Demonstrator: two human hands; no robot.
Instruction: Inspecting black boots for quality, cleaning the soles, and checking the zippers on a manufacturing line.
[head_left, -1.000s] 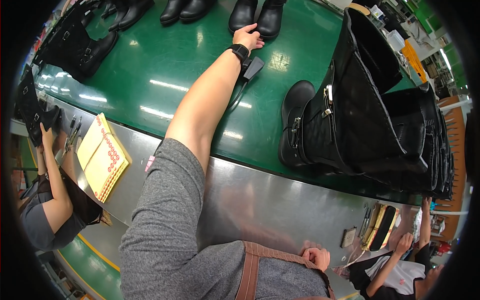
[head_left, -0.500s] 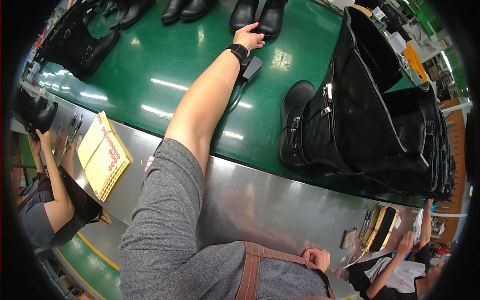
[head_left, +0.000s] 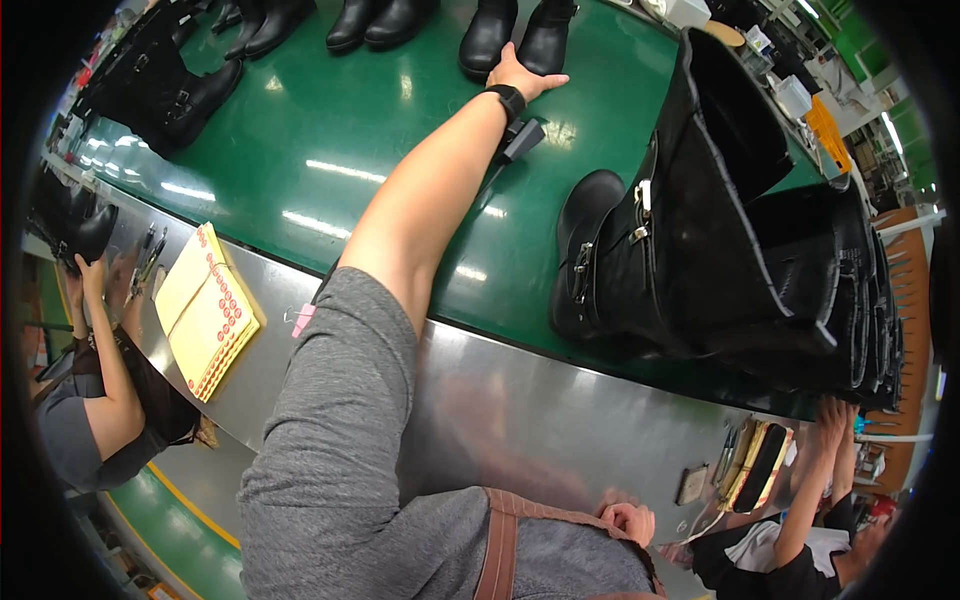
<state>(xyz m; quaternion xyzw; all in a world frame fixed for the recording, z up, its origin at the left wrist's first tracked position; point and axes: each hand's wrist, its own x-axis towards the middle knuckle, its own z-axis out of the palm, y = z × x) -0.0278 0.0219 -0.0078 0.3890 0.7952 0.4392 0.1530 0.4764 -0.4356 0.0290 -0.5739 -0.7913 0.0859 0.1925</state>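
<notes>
My left hand (head_left: 522, 78) reaches far across the green work surface, a black watch on its wrist. Thumb and fingers are spread apart at the toe of the right-hand black boot (head_left: 546, 42), apparently touching it. Beside that boot, to the left, stands its neighbour, another black boot (head_left: 488, 40). A dark grey device (head_left: 522, 140) with a cable hangs by the wrist. My right hand (head_left: 630, 522) stays low by my body, at the edge of the brown apron (head_left: 497, 540). Its fingers are curled, and whatever may be inside them is hidden.
Tall black buckled boots (head_left: 690, 220) crowd the right side. More boots (head_left: 165, 105) stand at the far left and back. Yellow papers (head_left: 210, 315) lie on the steel edge (head_left: 520, 410). Co-workers' hands show left (head_left: 90, 275) and right (head_left: 835, 420).
My left hand has shifted slightly right, its thumb now stretched out along the boot's toe. The boot's shaft leans more to the right. The right-hand co-worker's hands have come together by the tall boots.
</notes>
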